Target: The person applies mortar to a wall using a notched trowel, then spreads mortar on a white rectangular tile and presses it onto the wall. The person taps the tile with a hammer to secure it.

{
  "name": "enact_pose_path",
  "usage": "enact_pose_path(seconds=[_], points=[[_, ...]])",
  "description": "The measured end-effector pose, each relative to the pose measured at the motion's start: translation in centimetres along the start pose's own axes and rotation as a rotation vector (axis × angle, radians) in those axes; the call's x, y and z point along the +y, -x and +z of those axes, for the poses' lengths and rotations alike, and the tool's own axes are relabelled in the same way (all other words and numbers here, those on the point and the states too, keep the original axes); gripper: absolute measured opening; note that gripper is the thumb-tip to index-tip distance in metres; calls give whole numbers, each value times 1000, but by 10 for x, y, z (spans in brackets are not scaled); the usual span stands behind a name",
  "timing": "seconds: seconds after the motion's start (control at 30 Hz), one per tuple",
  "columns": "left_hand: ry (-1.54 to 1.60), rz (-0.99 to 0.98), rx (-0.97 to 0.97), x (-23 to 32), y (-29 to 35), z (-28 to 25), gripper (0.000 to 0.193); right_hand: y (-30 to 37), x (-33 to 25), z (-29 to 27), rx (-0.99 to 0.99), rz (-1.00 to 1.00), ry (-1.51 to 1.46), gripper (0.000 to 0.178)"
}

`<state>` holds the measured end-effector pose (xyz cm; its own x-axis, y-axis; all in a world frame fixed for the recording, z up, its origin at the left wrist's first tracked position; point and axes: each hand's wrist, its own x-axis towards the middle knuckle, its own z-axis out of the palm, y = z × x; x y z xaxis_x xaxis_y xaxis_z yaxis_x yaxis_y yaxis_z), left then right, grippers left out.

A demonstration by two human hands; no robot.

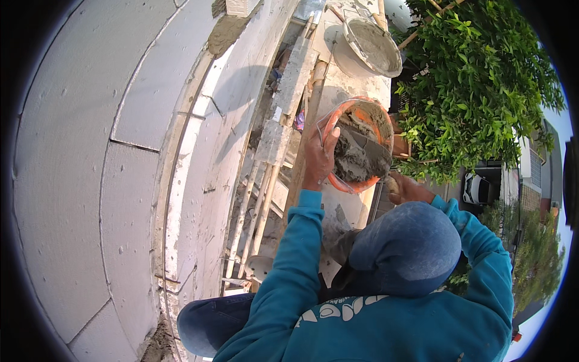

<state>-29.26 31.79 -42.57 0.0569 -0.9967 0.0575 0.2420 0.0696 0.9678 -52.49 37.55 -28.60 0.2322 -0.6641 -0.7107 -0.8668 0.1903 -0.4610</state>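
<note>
An orange bucket (348, 186), its walls smeared with grey, stands tilted on a pale plank in front of me. Wet grey mortar (356, 164) lies inside it. My left hand (319, 158) grips the near-left rim, thumb over the edge. At the right side of the bucket my right hand (409, 189) is closed round the pale handle of a trowel (392, 183). The trowel's blade seems to sit in the mortar, coated grey, so its outline is hard to make out.
Farther along the plank stands a basin (375, 47) of grey mortar. A light block wall (136, 181) runs along the left. Wooden poles (263, 205) and boards span a gap beside the plank. Leafy branches (476, 84) hang at the right, with a white car (476, 188) far below.
</note>
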Motion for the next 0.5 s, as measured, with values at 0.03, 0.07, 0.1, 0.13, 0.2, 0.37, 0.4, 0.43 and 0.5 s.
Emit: enact_pose_path(seconds=[0.03, 0.07, 0.1, 0.13, 0.2, 0.37, 0.4, 0.43, 0.5], points=[[-18, -34, -14, 0, 0, -1, 47, 6, -4, 6, -39, 26, -93, 62], [-4, -22, -10, 0, 2, 0, 49, 9, -8, 10, -72, -17, -156, 61], [-10, 16, -5, 0, 2, 0, 50, 7, -10, 12, -29, -49, -214, 60], [-21, 47, 5, 0, 4, 1, 51, 1, -13, 19, 12, -135, -256, 60], [-20, 76, 43, 0, 7, 7, 53, -14, -11, 22, -79, 12, -326, 43], [-21, -314, 153, -7, 15, 1, 68, -38, 6, 34, -439, 41, -1247, 8], [4, -263, 193, -9, 17, -3, 71, -39, 10, 36, -496, 46, -1358, 8], [70, -213, 170, -12, 19, -7, 75, -40, 12, 36, -557, 33, -1455, 8], [176, -157, 244, -17, 22, -7, 76, -41, 17, 36, -495, -44, -1408, 8]])
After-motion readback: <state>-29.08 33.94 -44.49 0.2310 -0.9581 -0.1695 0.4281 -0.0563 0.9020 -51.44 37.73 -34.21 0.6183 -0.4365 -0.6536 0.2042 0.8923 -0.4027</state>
